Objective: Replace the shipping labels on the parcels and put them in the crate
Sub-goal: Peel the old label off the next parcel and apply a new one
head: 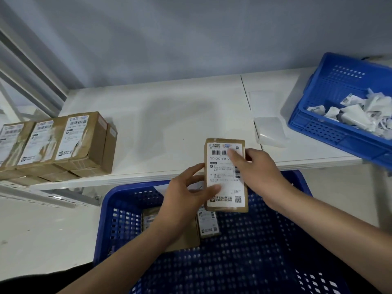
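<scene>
**Smoothing a fresh label over the crate**

Pressing its fingers flat, the right hand [254,166] rubs the label [226,177] onto the parcel [226,206]. The left hand [186,194] pinches the parcel's edge between thumb and fingers, steadying it above the blue crate [265,240], likely ready to drop in.

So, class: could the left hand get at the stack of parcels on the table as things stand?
Probably not yet: the left hand is gripping the labelled parcel. Otherwise the table toward the stack looks unobstructed.
</scene>
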